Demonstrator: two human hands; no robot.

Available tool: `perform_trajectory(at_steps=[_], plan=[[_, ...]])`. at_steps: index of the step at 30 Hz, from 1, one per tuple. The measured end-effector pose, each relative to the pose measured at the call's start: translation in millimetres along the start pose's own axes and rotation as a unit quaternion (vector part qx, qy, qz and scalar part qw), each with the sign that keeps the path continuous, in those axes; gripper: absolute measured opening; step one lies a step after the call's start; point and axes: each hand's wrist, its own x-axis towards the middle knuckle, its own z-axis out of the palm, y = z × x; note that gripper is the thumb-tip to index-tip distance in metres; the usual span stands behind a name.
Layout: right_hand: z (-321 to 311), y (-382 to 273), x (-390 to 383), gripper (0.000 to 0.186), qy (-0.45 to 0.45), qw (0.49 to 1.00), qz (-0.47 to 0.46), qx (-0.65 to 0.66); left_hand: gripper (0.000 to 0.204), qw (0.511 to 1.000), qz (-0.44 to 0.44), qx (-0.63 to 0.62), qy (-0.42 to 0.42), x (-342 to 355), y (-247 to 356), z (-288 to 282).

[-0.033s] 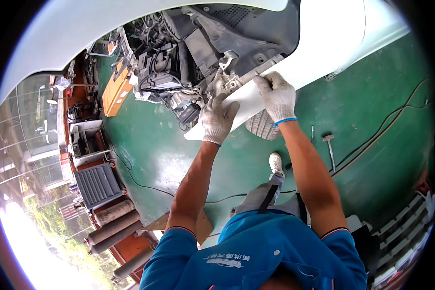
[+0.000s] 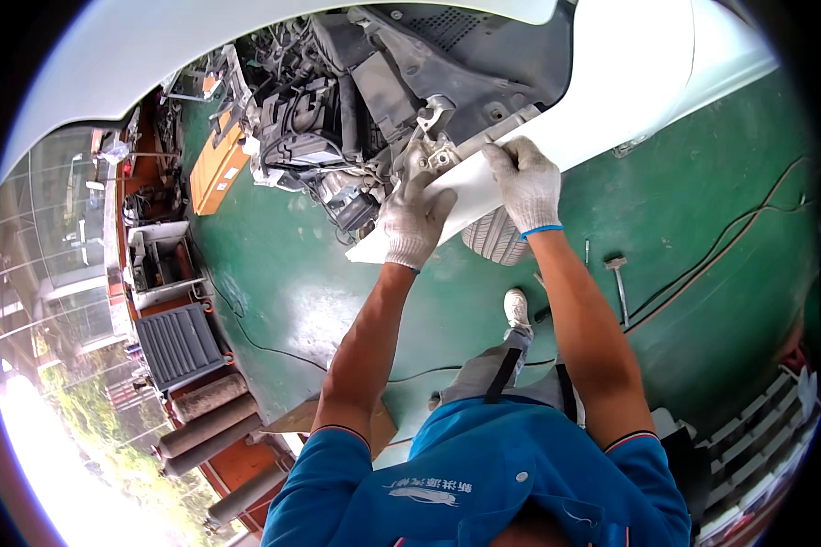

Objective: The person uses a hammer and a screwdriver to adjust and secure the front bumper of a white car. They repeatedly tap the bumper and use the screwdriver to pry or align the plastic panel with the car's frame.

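A white car fender point(image 2: 602, 109) runs along the side of a car whose front is stripped open. My left hand point(image 2: 415, 223), in a pale knitted work glove, lies over the fender's narrow front part, fingers curled at the upper edge and thumb on the outer face. Further back along the same edge, my gloved right hand point(image 2: 527, 185) grips it with thumb and bent fingers. Just beyond the hands is the exposed engine bay point(image 2: 315, 137), with dark hoses and a bare metal bracket point(image 2: 435, 114). Partly hidden below the fender shows a tyre point(image 2: 497, 239).
Overhead arches a white raised hood point(image 2: 173, 50). On the green floor point(image 2: 283, 292) lie a hammer point(image 2: 619, 287), a thin tool point(image 2: 587, 251) and cables point(image 2: 716, 246). An orange-brown box point(image 2: 217, 173), a grey ribbed cart point(image 2: 181, 348) and several cylinders point(image 2: 212, 424) stand left.
The view has shifted very slightly. Both hands keep their places on the fender, and nothing has been let go or taken up.
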Motion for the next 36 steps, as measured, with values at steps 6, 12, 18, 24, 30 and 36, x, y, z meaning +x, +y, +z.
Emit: perform_trajectory(at_steps=[6,12,18,24,30,36], plan=[[2.0,5.7,-1.3,0.030,0.000,0.999,-0.013,0.034,0.078,0.983,-0.117,-0.004,-0.142,19.2,12.4,0.9],[5.0,3.1,-6.5,0.031,0.003,0.999,0.003,0.043,0.098,0.994,-0.031,-0.003,-0.102,18.5,-6.8,12.6],[1.7,3.8,-3.1,0.036,-0.014,0.997,0.059,0.046,0.088,0.989,-0.076,-0.001,-0.124,24.1,5.3,4.0],[1.0,-2.2,-1.6,0.036,-0.032,0.994,0.088,0.061,0.104,0.994,-0.048,-0.012,-0.096,20.4,-3.7,15.3],[-7.2,-8.6,3.6,0.042,-0.046,0.997,0.067,-0.014,0.100,0.994,-0.051,0.004,-0.093,23.5,4.4,4.4],[-7.2,-0.1,5.5,0.046,-0.054,0.994,0.082,-0.047,0.091,0.999,-0.006,0.022,-0.038,25.6,-10.6,21.7]])
